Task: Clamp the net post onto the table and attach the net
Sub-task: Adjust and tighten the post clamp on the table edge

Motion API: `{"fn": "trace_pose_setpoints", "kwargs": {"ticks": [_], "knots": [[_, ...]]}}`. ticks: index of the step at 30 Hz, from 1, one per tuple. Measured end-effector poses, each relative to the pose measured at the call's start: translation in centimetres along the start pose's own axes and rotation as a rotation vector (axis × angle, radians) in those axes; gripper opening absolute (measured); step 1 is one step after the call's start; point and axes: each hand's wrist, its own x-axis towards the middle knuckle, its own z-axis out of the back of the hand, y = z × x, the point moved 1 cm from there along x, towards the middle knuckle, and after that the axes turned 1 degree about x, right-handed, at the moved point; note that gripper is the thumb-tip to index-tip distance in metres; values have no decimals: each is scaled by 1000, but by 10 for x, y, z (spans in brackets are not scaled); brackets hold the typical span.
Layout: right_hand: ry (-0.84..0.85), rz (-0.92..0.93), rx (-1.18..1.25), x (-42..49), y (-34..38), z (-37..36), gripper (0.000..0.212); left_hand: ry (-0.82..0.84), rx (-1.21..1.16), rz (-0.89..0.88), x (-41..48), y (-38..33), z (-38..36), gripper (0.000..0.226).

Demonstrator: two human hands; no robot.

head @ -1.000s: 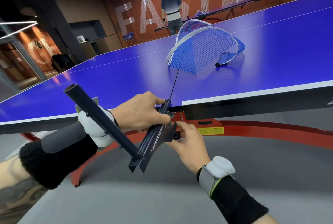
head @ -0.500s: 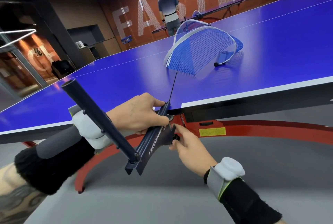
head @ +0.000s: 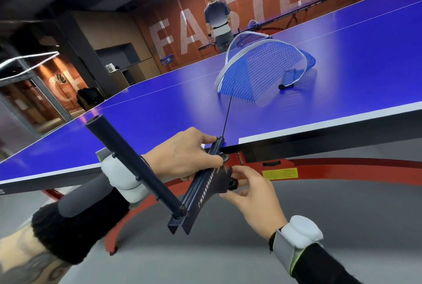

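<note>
Your left hand [head: 182, 158] grips the net post [head: 127, 158] by its clamp bar, with the tube slanting toward lower centre, off the table [head: 319, 128]. The bar's tip meets the table's near edge at centre. Just under that edge, your right hand [head: 249, 190] pinches the clamp screw knob [head: 233, 184], with open floor beneath. The net [head: 258, 73] lies bunched on the tabletop at upper right.
</note>
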Motion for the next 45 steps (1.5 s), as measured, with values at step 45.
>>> {"fn": "trace_pose_setpoints", "kwargs": {"ticks": [45], "knots": [[276,-114,251,1,-5,0,37,4,-10,59,-7,-7,-3,34]]}}
